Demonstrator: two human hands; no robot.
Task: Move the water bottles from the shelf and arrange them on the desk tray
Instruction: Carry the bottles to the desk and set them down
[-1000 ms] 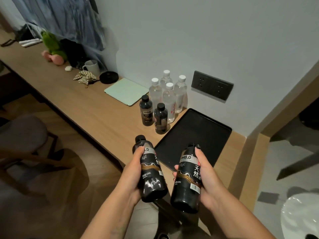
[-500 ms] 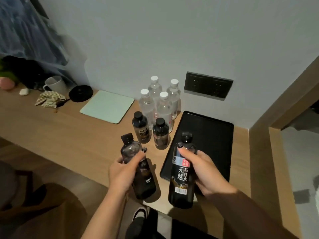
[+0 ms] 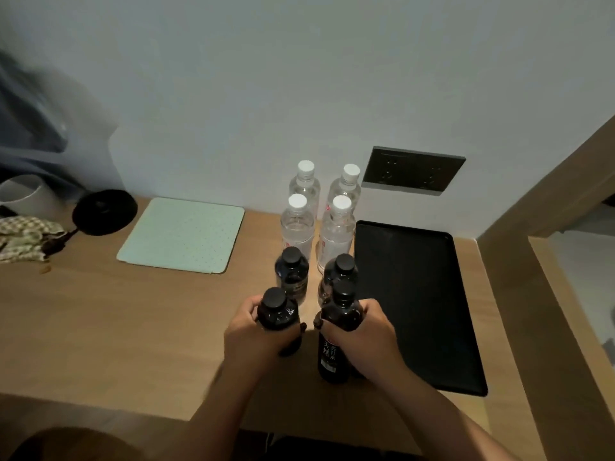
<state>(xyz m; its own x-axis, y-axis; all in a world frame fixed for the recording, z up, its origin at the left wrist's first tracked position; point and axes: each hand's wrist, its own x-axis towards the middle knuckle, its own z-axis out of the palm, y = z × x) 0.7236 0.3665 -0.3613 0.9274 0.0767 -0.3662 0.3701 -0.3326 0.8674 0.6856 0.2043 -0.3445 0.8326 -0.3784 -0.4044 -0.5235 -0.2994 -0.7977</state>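
- On the wooden desk (image 3: 100,327), seen from the head camera, six bottles stood or were held in two columns just left of the black tray (image 3: 419,304).
- At the back, near the wall, four clear bottles (image 3: 301,224) with white caps stood upright in a two-by-two block; clear liquid showed inside them, though how full they were could not be judged.
- Just in front of them stood two dark bottles (image 3: 292,272) with black caps, also upright; their contents could not be made out through the dark plastic.
- The left hand (image 3: 253,337) had its fingers curled round a third dark bottle, the left dark bottle (image 3: 277,311), gripping it below the shoulder, upright over the desk in front of the left column.
- The right hand (image 3: 362,341) was wrapped round the right dark bottle (image 3: 336,327), which carried a label with white characters; it stood in front of the right column, just beside the tray's left edge. Whether either held bottle's base touched the desk could not be told.
- The tray lay flat against the wall corner and held nothing.
- To the left lay a pale green mat (image 3: 183,234), then a black round lid (image 3: 104,211), a white mug (image 3: 26,196) and a checked cloth (image 3: 23,237).
- A dark socket panel (image 3: 412,169) sat on the wall above the tray.
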